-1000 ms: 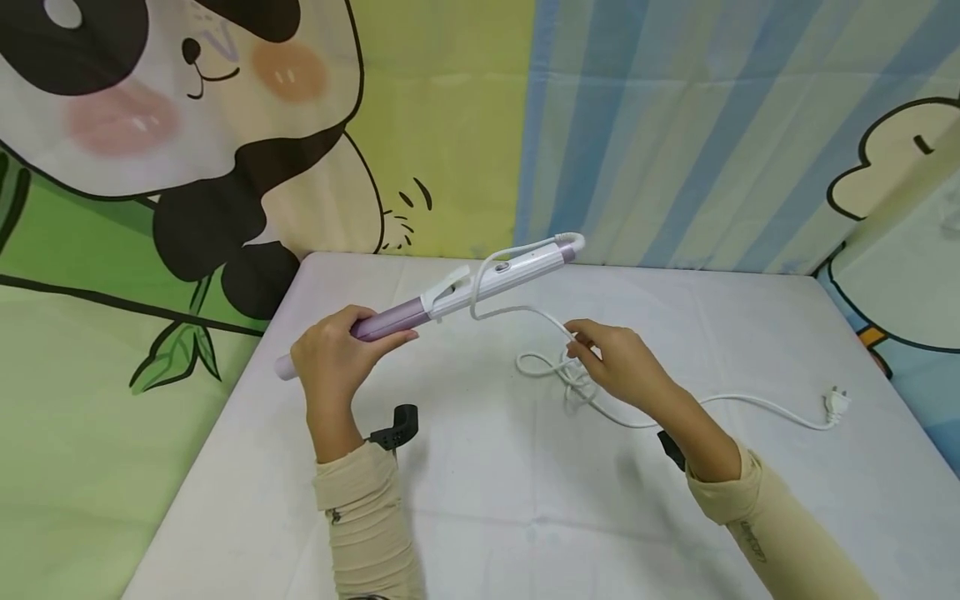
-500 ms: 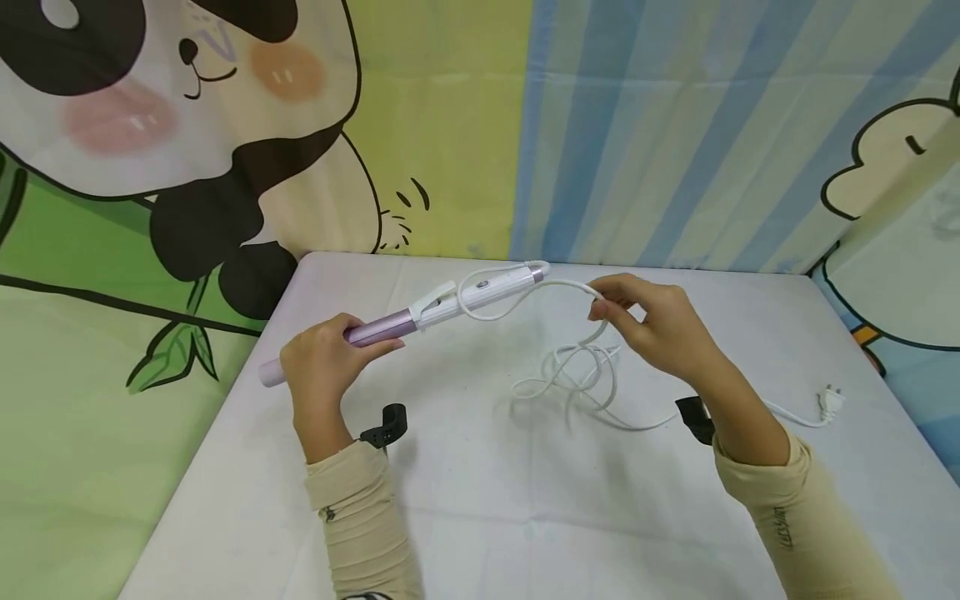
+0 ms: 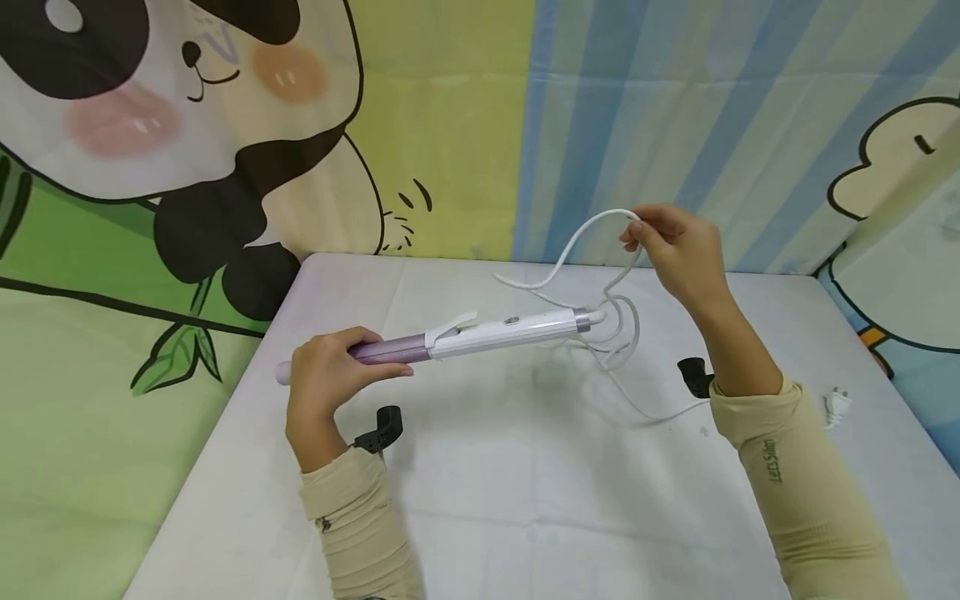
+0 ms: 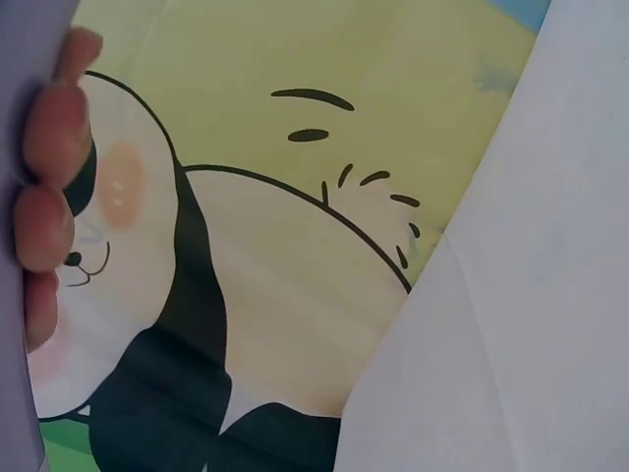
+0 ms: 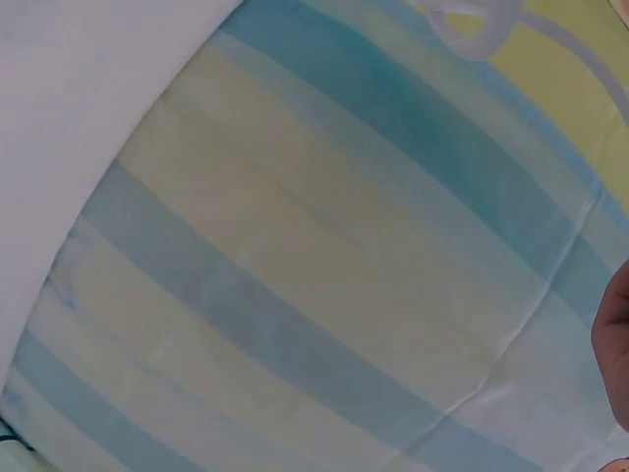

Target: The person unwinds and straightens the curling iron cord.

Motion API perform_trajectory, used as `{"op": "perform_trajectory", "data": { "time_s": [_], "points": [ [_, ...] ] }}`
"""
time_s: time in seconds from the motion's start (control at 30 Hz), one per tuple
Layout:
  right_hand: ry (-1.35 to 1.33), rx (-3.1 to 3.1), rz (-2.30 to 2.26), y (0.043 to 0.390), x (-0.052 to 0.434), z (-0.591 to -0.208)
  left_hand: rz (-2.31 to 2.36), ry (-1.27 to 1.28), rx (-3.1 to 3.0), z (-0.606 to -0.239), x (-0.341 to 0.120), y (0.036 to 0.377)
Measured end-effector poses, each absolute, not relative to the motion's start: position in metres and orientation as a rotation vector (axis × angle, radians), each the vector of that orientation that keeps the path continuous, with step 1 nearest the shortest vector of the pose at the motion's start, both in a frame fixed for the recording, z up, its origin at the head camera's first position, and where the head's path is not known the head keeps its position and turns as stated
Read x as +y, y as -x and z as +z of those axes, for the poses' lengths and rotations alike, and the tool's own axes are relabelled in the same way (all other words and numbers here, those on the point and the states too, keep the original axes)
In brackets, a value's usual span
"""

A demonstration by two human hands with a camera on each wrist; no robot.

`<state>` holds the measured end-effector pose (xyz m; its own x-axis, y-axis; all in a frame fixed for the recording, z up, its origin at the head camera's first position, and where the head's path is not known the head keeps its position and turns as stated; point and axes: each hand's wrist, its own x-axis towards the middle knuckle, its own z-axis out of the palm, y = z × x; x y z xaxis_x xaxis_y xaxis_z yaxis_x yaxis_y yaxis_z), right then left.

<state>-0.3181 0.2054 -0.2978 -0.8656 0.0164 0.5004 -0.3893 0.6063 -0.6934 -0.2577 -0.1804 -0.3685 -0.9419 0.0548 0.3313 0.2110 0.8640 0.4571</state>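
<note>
My left hand [image 3: 324, 377] grips a curling iron [image 3: 502, 332] by its purple barrel, with the white handle pointing right, tilted slightly up. In the left wrist view, fingertips [image 4: 54, 138] curl round the purple barrel [image 4: 18, 295] at the left edge. At the upper right, my right hand [image 3: 678, 250] pinches the white power cord [image 3: 573, 242] between thumb and fingers, above the table's back edge. Loops of cord hang below it, behind the handle's end. The right wrist view catches only a bit of the hand [image 5: 614, 344] and a piece of cord [image 5: 565, 39].
A white-covered table [image 3: 480, 500] lies under both hands. The cord's plug [image 3: 836, 407] lies on its right side. Behind stands a printed cloth backdrop [image 3: 442, 108] with a panda and blue stripes. Black wrist mounts [image 3: 381, 429] stick out from the forearms.
My right hand has risen up and to the right, lifting the cord off the iron's handle and drawing loops up. The handle end has dipped; my left hand keeps its grip.
</note>
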Motion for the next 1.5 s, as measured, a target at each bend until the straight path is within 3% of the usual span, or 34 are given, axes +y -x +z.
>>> {"op": "perform_trajectory", "data": {
  "time_s": [0.3,0.53,0.67,0.97,1.5],
  "points": [
    [-0.088,-2.492,1.223,0.332,0.228,-0.321,-1.084,0.337,-2.614,-0.364,-0.176,0.253],
    [-0.071,-2.566,1.182,0.339,0.234,-0.340,-1.214,0.405,-2.359,-0.367,-0.177,0.255],
    [-0.076,-2.650,1.145,0.340,0.231,-0.350,-1.234,0.251,-2.224,-0.369,-0.178,0.257],
    [-0.282,-2.907,1.114,0.338,0.222,-0.376,-1.169,-0.448,-2.195,-0.366,-0.184,0.258],
    [-0.362,-2.981,1.174,0.333,0.215,-0.389,-0.930,-0.634,-2.301,-0.370,-0.189,0.264]
  ]
}}
